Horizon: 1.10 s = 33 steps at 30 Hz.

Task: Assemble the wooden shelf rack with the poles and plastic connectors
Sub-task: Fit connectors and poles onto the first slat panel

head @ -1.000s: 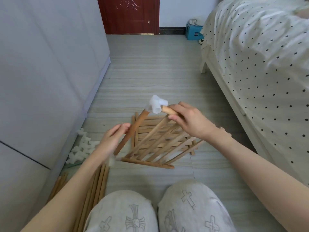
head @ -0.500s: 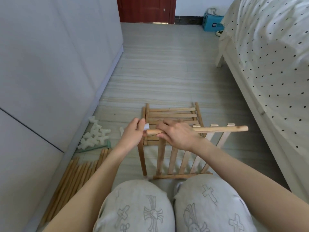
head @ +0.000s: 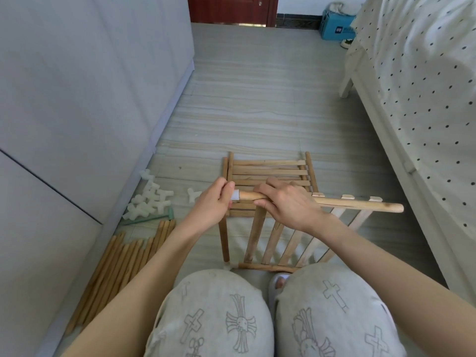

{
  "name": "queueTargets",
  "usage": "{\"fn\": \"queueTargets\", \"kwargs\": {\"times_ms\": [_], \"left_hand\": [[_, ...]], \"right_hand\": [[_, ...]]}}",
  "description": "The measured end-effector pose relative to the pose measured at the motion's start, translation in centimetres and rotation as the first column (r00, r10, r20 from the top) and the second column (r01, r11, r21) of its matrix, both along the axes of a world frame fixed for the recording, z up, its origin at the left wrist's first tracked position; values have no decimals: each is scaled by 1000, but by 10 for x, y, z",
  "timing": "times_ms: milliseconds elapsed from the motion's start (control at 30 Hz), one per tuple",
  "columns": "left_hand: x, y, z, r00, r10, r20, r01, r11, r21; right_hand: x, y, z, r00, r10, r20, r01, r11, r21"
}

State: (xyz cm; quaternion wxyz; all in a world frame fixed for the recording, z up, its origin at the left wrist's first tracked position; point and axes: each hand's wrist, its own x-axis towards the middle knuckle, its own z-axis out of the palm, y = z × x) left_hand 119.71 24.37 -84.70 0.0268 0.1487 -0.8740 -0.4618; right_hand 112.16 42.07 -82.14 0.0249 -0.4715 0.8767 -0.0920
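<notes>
A slatted wooden shelf panel [head: 293,243] stands on edge in front of my knees, its top rail pole [head: 360,203] running left to right. My right hand [head: 286,202] grips that rail near its left end. My left hand [head: 215,199] holds a white plastic connector [head: 235,195] fitted on the rail's left tip; most of the connector is hidden by my fingers. A short upright pole [head: 223,238] drops from that corner to another white connector [head: 227,266] on the floor. A second slatted panel [head: 270,168] lies flat on the floor behind.
Several loose white connectors [head: 150,199] and a green-headed mallet [head: 152,219] lie by the grey cabinet [head: 77,99] at left. A bundle of spare poles [head: 121,269] lies at lower left. A bed with a dotted cover [head: 425,99] borders the right; my knees [head: 270,318] fill the bottom.
The panel has swung from tilted in the air to standing on edge, rail level. My left hand moved from the upright pole up to the connector at the rail's end.
</notes>
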Motion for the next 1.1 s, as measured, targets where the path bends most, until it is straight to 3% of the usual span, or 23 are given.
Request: {"fn": "queueTargets", "kwargs": {"times_ms": [600,700,767,867,1000,1100], "left_hand": [[9,17,3,993,-109,51,111,993,-35],[8,21,1,993,-103,54,104,994,-19],[4,18,1,991,-110,69,107,993,52],[1,8,4,987,-124,100,103,976,194],[0,-3,4,988,-124,91,61,859,508],[-8,5,4,989,-147,17,105,777,621]], "right_hand": [[16,10,1,996,50,-76,-50,999,5],[15,9,1,999,23,-28,-24,999,-38],[10,9,4,999,26,38,-21,993,-114],[-3,14,9,996,10,94,-1,995,-99],[-18,41,5,995,-92,34,89,991,101],[-25,52,-1,999,-27,-35,35,972,234]]}}
